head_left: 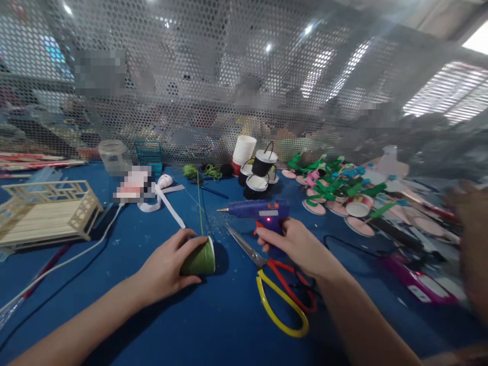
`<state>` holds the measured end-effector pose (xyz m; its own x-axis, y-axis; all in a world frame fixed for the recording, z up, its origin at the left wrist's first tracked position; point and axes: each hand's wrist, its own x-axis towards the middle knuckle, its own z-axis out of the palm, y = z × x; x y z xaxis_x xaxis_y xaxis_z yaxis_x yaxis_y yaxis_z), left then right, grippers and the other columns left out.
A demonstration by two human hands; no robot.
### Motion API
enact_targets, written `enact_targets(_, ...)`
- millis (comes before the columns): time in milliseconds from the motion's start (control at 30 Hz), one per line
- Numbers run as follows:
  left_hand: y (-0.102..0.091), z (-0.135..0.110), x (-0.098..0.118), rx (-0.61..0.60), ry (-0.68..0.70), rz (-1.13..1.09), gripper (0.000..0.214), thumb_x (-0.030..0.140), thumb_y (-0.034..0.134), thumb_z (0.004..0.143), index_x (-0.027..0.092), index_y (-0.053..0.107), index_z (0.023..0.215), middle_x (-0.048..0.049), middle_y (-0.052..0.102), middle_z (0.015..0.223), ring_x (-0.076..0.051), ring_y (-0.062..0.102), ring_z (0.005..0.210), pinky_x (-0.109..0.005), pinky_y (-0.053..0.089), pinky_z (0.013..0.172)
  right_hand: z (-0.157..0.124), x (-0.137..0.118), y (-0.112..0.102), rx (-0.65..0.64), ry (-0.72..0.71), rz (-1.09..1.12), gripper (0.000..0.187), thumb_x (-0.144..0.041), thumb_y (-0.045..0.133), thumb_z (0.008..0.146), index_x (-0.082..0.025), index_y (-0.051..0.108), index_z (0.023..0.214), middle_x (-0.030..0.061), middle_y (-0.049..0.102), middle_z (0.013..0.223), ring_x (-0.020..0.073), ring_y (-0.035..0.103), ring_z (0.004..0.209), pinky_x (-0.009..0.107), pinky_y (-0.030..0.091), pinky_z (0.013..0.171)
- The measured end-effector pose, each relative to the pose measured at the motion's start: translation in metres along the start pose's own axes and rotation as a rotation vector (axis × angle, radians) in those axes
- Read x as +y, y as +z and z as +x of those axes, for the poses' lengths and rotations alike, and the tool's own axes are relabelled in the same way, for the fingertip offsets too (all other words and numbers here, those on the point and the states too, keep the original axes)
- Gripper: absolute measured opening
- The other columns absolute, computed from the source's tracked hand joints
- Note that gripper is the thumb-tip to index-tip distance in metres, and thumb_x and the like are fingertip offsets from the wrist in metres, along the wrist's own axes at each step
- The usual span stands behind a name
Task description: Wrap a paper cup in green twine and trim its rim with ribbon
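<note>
I take my bearings from the scissors (260, 262), lying on the blue table (213, 325) with their yellow and red handles toward me. Just left of their blades, the left hand (168, 262) has the green cup (198, 260) tipped on its side, white rim facing the scissors; the fingers curve over the far side and the thumb lies along the near side, pinching the cup between them. From there a green strand (200, 211) runs toward the green yarn (189, 171), well beyond the scissors. The right hand (292, 244), just right of the blades, grips the purple glue gun (249, 209), fingers curled around its handle, forefinger at the orange trigger; I cannot tell whether it is pressing. A red light glows on the gun, and its nozzle points left, beyond the scissors' tips. Farther beyond the scissors I see black pails (264, 164).
</note>
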<state>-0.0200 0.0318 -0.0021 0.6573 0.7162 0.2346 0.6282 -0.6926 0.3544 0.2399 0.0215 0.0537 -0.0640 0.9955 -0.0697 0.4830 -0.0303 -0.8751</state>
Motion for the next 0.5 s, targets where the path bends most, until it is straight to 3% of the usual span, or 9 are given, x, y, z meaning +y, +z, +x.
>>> enact_targets(167,-0.001,-0.002,-0.003,0.034,0.074,0.020,0.056,0.026,0.063,0.072,0.021,0.038,0.122,-0.0116,0.048,0.117,-0.025,0.051,0.105,-0.040,0.046,0.088,-0.011,-0.004,0.018,-0.093,-0.005,0.119,0.029,-0.035,0.056,0.072,-0.013,0.057,0.091,0.0103,0.066,0.087,0.0152,0.063,0.060,0.028,0.053,0.055)
enact_targets(367,0.001,-0.001,-0.005,0.056,0.078,-0.003,0.053,0.030,0.061,0.074,0.018,0.039,0.121,-0.0122,0.049,0.114,-0.024,0.051,0.104,-0.039,0.046,0.088,-0.020,0.001,0.021,-0.147,0.073,0.068,0.017,-0.031,0.055,0.073,-0.015,0.059,0.076,0.0002,0.059,0.054,0.0110,0.055,0.047,0.021,0.047,0.046)
enact_targets(500,0.000,-0.001,-0.006,0.040,0.032,-0.046,0.051,0.031,0.060,0.075,0.020,0.039,0.121,-0.0114,0.048,0.115,-0.025,0.051,0.106,-0.039,0.046,0.088,-0.026,0.001,0.021,-0.110,0.144,-0.060,0.021,-0.034,0.056,0.072,-0.017,0.052,0.060,-0.0034,0.050,0.042,0.0087,0.048,0.039,0.019,0.041,0.039)
